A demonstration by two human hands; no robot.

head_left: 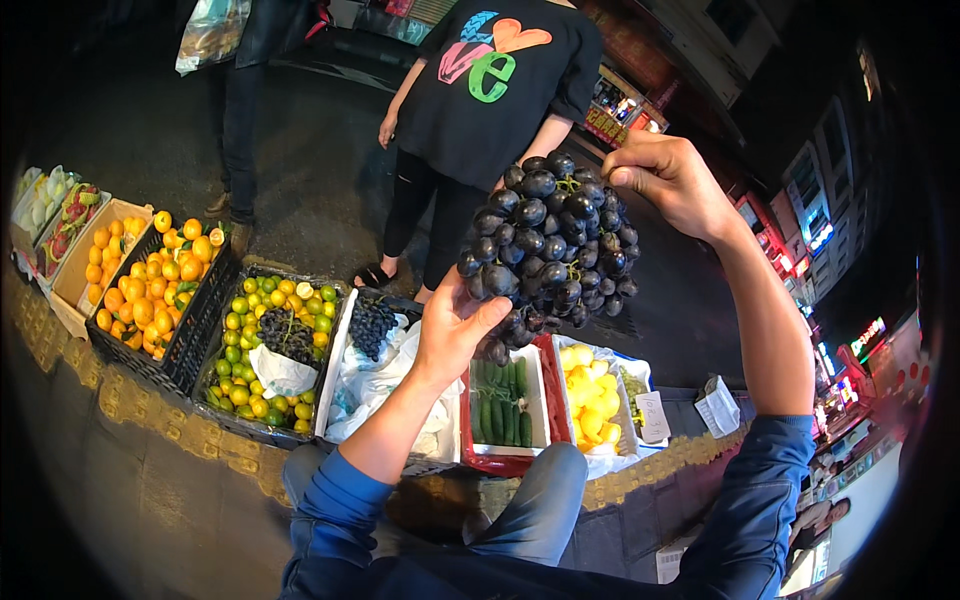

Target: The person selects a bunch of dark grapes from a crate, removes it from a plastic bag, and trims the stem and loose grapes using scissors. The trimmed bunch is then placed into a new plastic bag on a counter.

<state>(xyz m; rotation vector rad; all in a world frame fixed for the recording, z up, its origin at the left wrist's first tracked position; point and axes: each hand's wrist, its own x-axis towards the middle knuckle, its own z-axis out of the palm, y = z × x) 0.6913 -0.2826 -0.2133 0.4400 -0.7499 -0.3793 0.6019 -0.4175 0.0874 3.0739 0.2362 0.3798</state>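
Observation:
A large bunch of dark purple grapes (555, 240) is raised in front of me, above the boxes of fruit. My left hand (450, 335) cradles its lower left side, thumb across the grapes and the other fingers partly hidden behind them. At the bunch's upper right, my right hand (670, 185) is raised in a pinch; what lies between those fingertips is too small to make out. Below, a white-lined box (345, 405) holds a smaller dark grape bunch (371, 328) on white plastic.
Crates of oranges (150, 300), green-yellow citrus (238, 335), cucumbers (500, 415) and yellow fruit (590, 395) line the curb. A person in a black T-shirt (445, 130) stands just beyond the grapes; another person's legs (240, 130) are at upper left. Lit shopfronts (840, 340) are at right.

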